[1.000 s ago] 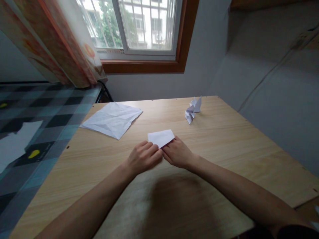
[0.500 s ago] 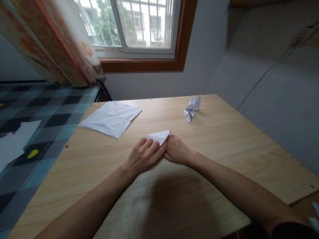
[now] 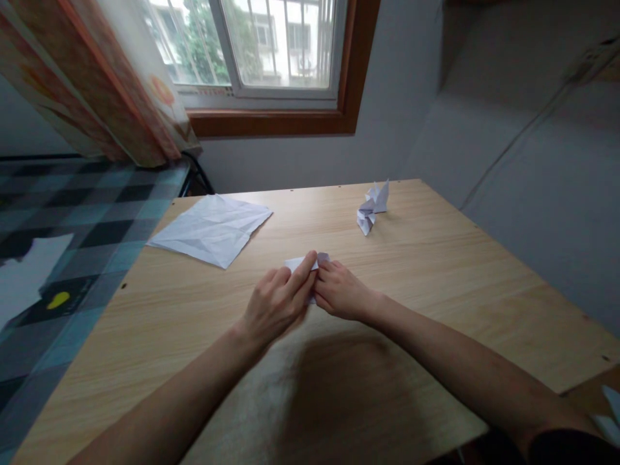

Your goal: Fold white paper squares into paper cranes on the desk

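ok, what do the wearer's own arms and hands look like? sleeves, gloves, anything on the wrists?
Left hand and right hand are gloveless; no rings, watch, cables or markings visible. Both forearms bare. Dark sleeve edge by the right elbow; none shows on the left.

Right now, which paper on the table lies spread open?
The large creased sheet at the left of the table. The piece in the left hand and right hand and the paper shape at right are folded.

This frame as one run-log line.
left hand: holding small folded paper | right hand: same paper | table, far left: creased sheet | far right: angular folded paper
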Action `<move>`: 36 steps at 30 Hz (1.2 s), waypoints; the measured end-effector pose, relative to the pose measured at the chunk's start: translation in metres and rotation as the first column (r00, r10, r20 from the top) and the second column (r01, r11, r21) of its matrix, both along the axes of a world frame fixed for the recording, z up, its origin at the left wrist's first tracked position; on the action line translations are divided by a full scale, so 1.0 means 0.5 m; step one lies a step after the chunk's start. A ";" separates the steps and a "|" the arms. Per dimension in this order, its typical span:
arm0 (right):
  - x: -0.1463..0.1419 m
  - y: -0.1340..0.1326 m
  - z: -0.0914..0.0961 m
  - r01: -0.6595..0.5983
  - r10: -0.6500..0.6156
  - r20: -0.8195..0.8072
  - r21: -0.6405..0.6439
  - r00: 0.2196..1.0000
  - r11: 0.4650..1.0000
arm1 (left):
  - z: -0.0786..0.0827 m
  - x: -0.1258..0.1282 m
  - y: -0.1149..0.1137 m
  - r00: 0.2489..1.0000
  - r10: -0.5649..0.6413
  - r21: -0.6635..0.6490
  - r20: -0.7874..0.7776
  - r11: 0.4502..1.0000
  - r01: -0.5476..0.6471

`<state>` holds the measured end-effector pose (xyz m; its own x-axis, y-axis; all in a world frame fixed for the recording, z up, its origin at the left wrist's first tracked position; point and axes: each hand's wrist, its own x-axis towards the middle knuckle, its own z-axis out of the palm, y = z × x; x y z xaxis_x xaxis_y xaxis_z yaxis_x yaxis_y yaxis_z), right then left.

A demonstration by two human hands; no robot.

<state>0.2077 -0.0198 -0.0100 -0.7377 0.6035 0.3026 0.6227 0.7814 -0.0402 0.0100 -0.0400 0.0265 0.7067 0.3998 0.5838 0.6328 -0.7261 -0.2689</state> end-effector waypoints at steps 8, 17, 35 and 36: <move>0.039 -0.002 0.017 -0.100 0.093 -0.142 -0.043 0.986 0.994 | 0.006 -0.029 0.030 0.997 -0.049 -0.038 -0.063 0.998 0.047; 0.053 0.004 0.015 -0.070 0.063 -0.192 -0.029 0.979 0.997 | 0.000 -0.058 0.059 0.976 -0.117 -0.136 -0.182 0.986 0.093; 0.034 0.002 0.002 -0.128 0.081 -0.399 -0.094 0.913 0.987 | -0.045 -0.040 0.073 0.975 -0.006 -0.169 0.222 0.985 0.045; 0.034 0.003 0.002 -0.143 0.097 -0.402 -0.087 0.911 0.986 | -0.048 -0.040 0.074 0.972 0.000 -0.175 0.236 0.984 0.042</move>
